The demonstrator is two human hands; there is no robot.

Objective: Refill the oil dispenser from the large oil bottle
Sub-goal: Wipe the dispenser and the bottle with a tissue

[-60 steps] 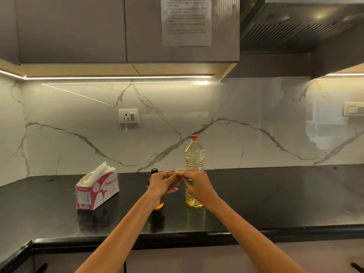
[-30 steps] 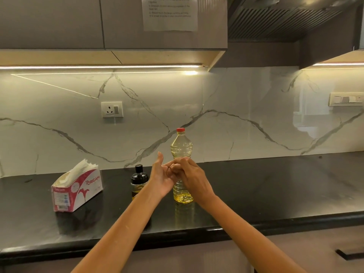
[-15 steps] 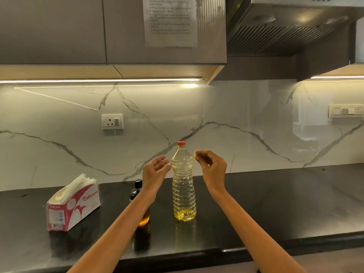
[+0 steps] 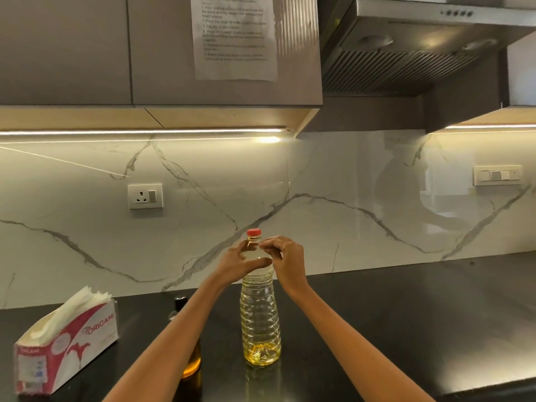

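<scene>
My left hand (image 4: 242, 261) gripped the upright bottle's (image 4: 260, 320) shoulder while my right (image 4: 282, 261), fingers curled, hovered just beside the red cap (image 4: 254, 232).

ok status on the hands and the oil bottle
Left hand holds large oil bottle at the shoulder. Right hand curled beside the neck, grip unclear. Red cap on. Oil dispenser behind left forearm.
</scene>
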